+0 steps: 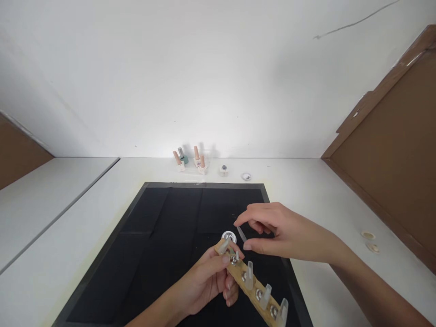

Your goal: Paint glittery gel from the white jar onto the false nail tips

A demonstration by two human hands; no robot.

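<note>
My left hand (pixel 211 279) is closed around the upper end of a wooden nail-tip stand (pixel 250 290). Round metal studs sit along the stand, and several clear false nails rise from it. Just right of it, my right hand (pixel 272 229) pinches a loose clear false nail (pixel 241 234) lengthwise between index fingertip and thumb. That nail is apart from the stand, above the stud near my left thumb. A small round white dish (pixel 229 236) shows just beyond the stand's far end, its contents too small to tell.
A black mat (pixel 136 254) covers the middle of the white table (pixel 85 227). Behind it stand nail polish bottles (pixel 200 165), a small jar (pixel 224 170) and a round lid (pixel 245 176). Two small round pieces (pixel 369 240) lie at right, near a brown cardboard panel (pixel 391 150).
</note>
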